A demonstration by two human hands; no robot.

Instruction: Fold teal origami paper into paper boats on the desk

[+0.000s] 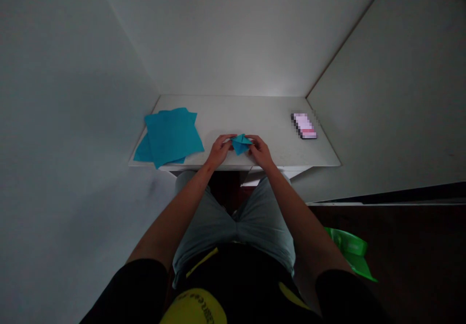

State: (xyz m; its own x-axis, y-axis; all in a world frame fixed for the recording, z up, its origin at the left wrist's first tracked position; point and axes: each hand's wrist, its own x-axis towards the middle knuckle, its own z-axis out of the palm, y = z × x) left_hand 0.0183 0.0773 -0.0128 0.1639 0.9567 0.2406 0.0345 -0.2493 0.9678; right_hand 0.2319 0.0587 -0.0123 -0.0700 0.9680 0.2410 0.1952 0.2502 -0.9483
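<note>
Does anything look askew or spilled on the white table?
Mildly: the square blue paper sheets at the left end lie fanned and misaligned, one corner reaching the front edge of the white table. No spill shows.

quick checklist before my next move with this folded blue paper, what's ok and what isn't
1. Left hand on the folded paper: ok, fingers at its left side.
2. Right hand on it too: ok, fingers at its right side.
3. Loose sheets apart from the hands: ok, they lie off to the left.
4. Sheets squared up: not ok, they overlap at uneven angles.
5. Phone out of the way: ok, off to the right.
6. Creases sharp: cannot tell, too small.
</note>
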